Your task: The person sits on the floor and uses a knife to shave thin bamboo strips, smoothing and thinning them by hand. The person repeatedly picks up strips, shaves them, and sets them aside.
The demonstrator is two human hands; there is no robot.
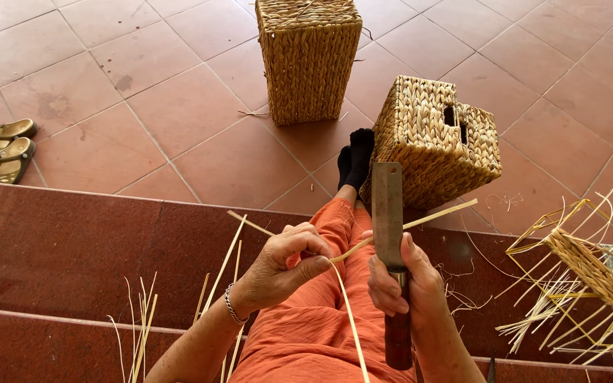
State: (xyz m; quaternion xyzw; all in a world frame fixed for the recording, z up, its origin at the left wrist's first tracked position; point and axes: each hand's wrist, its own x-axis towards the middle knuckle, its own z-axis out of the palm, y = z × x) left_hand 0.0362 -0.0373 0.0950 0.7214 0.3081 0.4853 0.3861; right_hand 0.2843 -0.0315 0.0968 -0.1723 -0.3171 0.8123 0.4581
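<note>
The cane strip is a thin, pale yellow sliver, long and flat. One end points toward two o'clock, out past the blade; from there it runs down toward eight o'clock to the fingertips, then bends and hangs toward six o'clock across the orange cloth.

The knife stands nearly upright, its tip at twelve o'clock. Its blade is a flat, dull grey bar with a squared-off top, worn and stained. The handle below is dark reddish-brown wood, round and smooth. The strip crosses the blade's flat at about mid-height, touching it.
</note>
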